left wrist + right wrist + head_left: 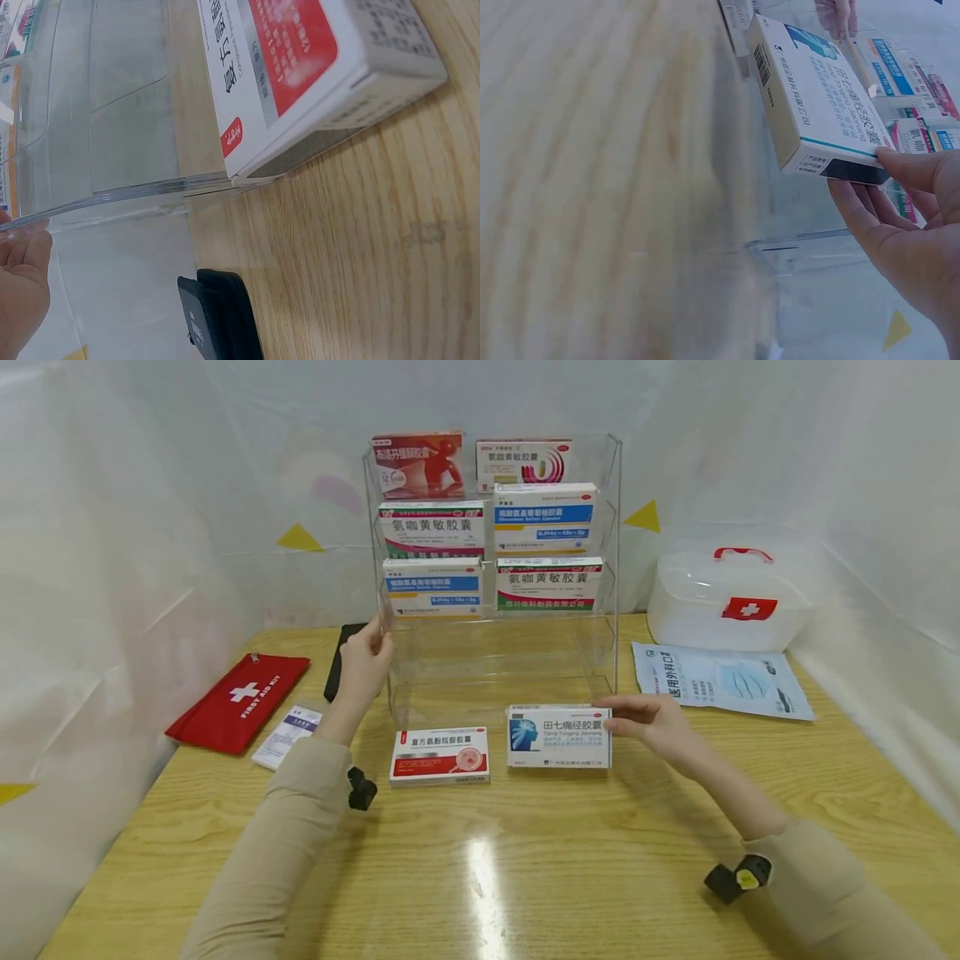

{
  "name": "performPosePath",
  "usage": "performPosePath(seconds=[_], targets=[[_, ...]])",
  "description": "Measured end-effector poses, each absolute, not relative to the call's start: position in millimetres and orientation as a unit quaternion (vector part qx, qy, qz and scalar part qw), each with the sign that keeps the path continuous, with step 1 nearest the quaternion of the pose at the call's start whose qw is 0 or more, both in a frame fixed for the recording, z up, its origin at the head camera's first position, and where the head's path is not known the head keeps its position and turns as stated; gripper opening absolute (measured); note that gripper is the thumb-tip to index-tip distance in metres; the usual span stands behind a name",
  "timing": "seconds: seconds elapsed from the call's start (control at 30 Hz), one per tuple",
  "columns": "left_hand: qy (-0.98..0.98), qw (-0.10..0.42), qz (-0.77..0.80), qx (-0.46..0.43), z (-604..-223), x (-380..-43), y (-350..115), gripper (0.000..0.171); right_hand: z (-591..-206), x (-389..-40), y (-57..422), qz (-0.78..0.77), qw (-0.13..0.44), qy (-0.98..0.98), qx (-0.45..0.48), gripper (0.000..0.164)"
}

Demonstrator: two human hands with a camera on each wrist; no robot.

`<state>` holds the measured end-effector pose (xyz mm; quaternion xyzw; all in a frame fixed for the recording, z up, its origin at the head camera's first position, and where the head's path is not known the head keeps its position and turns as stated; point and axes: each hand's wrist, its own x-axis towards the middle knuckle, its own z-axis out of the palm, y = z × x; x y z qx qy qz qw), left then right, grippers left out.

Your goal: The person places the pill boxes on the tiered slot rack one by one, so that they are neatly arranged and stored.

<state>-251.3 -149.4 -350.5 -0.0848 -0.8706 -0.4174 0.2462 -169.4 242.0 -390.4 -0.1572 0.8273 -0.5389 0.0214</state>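
Note:
My right hand (660, 731) pinches the right end of a white medicine box (558, 739) with a blue head picture, thumb on its front and fingers behind. In the right wrist view, the same medicine box (817, 97) is tilted above the table, in front of the rack. With my left hand (363, 664) I grip the left side edge of a clear tiered display rack (502, 647). In the left wrist view, the fingers (30, 251) lie at the edge of its clear side panel. A red-and-white medicine box (439, 756) rests at the rack's front left.
Several medicine boxes (431, 589) fill the rack's upper tiers. Left are a red first aid pouch (240, 702), a small white packet (288, 735) and a black case (337, 672). Right are a white first-aid box (720, 602) and a blue mask packet (723, 681).

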Motion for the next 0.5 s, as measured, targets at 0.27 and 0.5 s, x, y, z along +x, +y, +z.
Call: performPosePath(seconds=[0.27, 0.5], targets=[[-0.866, 0.254, -0.422, -0.088, -351.4, -251.7, -149.0, 0.046, -362.7, -173.4, 245.1, -0.544, -0.036, 0.822, -0.162, 0.038], [-0.871, 0.240, -0.421, -0.080, -353.3, -254.3, -149.5, 0.046, -341.3, -181.0, 236.5, -0.532, -0.060, 0.830, -0.160, 0.035]])
